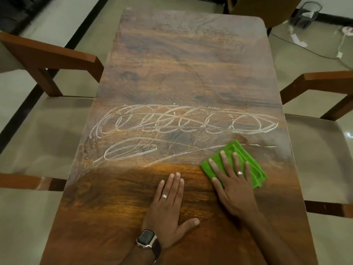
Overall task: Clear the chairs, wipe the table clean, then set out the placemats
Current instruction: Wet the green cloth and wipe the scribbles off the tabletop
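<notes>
Wiping under way, placemats nowhere in sight.
Chair seats (47, 131) look bare; left hand (168, 205) lies flat on the table (172, 73); white streaks (172, 123) remain mid-table; right hand (232, 180), fingers spread, presses the green cloth (254, 167).

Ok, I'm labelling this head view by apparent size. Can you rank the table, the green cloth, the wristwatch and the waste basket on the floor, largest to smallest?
1. table
2. green cloth
3 and 4. waste basket and wristwatch: they look alike in size, and the basket is far from the camera, so I won't rank them.
</notes>
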